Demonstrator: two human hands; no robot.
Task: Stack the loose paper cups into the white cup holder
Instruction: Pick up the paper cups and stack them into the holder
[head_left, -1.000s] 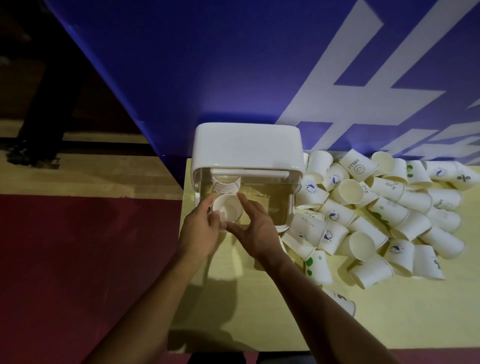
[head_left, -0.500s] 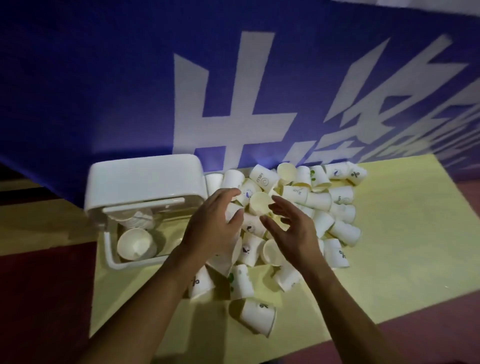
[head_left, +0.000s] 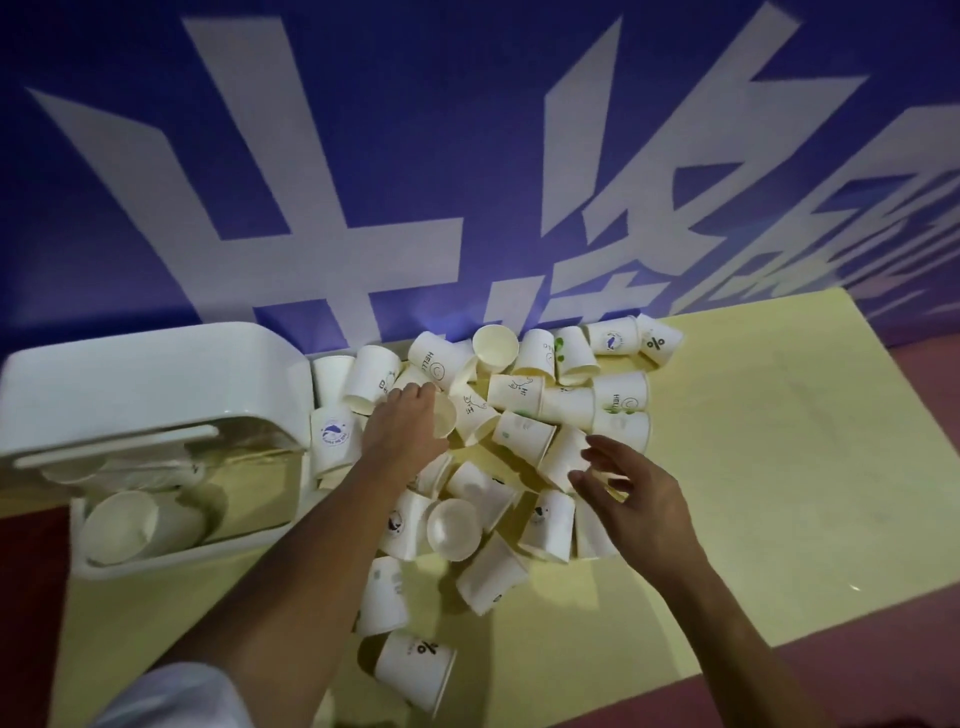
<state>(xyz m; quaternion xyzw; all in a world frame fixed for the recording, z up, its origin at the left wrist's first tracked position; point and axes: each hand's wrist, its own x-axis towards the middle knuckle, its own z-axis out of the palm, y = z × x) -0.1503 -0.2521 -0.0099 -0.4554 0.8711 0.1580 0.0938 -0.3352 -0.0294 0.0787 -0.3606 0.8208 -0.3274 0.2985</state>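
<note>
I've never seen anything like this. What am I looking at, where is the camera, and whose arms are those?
There is no machine here. A person wears a camera on the head, so you look down along their own arms; this is the only view. On the yellow table lies a heap of loose paper cups, beside a white holder that has a few in it already. The left hand reaches into the heap and seems to grip one cup. The right hand hovers over the heap with fingers spread, holding nothing. Behind stands a blue wall with large white lettering.
</note>
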